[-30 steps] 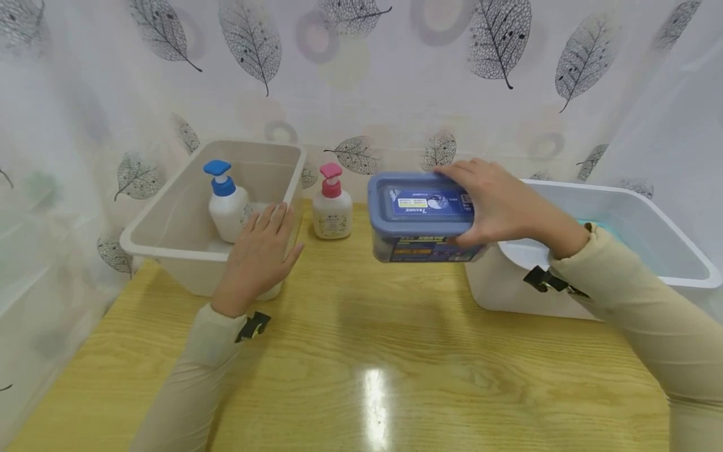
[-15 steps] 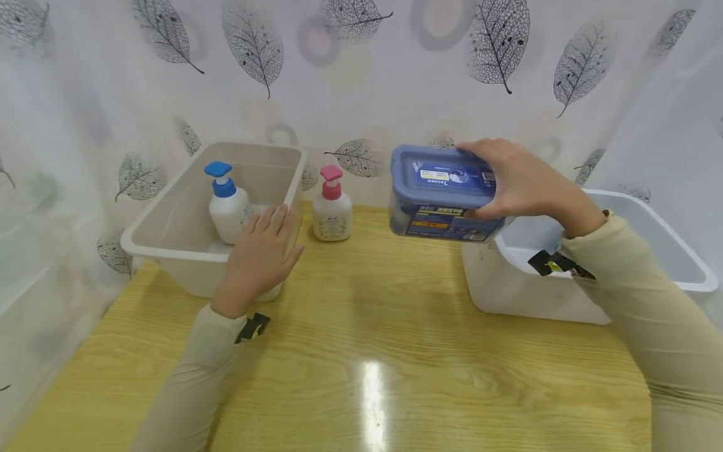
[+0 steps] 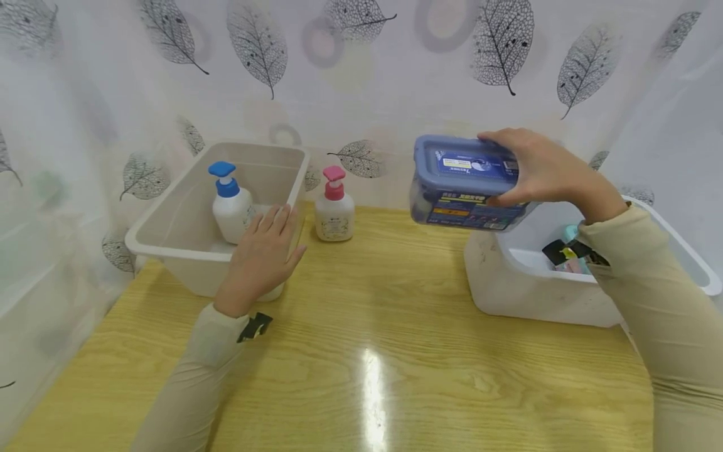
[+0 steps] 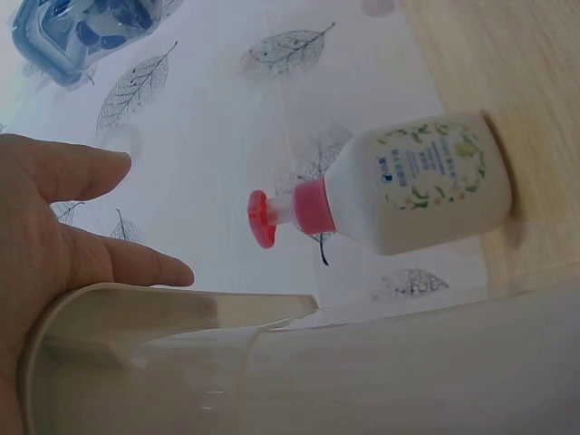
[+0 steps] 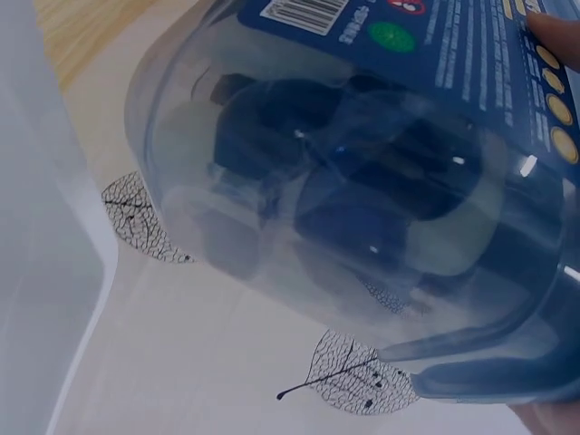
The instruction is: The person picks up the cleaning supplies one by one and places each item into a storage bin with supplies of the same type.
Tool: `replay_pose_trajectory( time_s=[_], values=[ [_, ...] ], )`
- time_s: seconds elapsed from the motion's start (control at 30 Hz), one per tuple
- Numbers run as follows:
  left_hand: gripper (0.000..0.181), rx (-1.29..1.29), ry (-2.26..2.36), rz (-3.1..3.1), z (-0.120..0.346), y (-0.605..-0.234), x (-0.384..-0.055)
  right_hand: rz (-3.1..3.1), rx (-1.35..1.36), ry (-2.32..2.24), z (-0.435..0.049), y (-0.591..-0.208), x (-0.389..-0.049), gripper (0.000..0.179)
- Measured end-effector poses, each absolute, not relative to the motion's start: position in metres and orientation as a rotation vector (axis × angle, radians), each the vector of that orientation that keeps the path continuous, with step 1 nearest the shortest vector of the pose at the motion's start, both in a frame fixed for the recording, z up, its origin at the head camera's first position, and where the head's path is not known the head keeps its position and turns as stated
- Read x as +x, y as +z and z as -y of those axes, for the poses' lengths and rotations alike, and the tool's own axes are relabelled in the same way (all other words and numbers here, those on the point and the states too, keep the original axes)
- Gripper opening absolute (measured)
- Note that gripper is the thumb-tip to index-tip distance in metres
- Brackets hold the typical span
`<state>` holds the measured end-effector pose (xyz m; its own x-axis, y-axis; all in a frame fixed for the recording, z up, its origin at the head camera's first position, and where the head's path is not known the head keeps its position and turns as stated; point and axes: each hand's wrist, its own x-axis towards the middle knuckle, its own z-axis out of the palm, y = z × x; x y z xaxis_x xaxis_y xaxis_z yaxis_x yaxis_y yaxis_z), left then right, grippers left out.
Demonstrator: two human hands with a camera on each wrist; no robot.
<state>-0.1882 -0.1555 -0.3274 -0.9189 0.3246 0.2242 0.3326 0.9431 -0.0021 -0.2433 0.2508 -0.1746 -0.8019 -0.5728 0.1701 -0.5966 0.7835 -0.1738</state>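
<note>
My right hand [image 3: 548, 168] grips a clear plastic tub with a blue lid [image 3: 469, 179], thumb on the near side and fingers at the far side. The tub hangs in the air near the left end of the right bin [image 3: 525, 292]. Rounded dark blue and whitish capsules show through the tub's wall [image 5: 362, 199] in the right wrist view. My left hand [image 3: 261, 263] rests on the near right rim of the left bin [image 3: 181, 253], fingers straight. Inside that bin stands a white bottle with a blue pump [image 3: 233, 210]. A white bottle with a pink pump [image 3: 334, 213] stands just right of it.
Both bins stand on a wooden table [image 3: 395, 351]. Inside the right bin, a turquoise item [image 3: 570, 233] and something pinkish are partly hidden by my right wrist. A leaf-patterned curtain [image 3: 384, 81] hangs behind the table and along its sides.
My right hand has carried the tub to the right and upward, away from the pink-pump bottle and toward the right bin. My left hand keeps its place on the left bin's rim.
</note>
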Motion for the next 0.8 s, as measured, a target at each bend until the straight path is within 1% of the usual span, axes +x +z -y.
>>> replay_pose_trajectory(
  time_s=[0.4,0.8],
  values=[
    [0.065,-0.497,-0.049,2.855,0.155,-0.328,-0.188,2.894,0.883,0.350,-0.279,-0.172,-0.257,0.106],
    [0.065,-0.497,-0.054,2.859,0.155,-0.327,-0.188,2.949,0.779,0.350,-0.311,-0.173,-0.263,0.108]
  ],
)
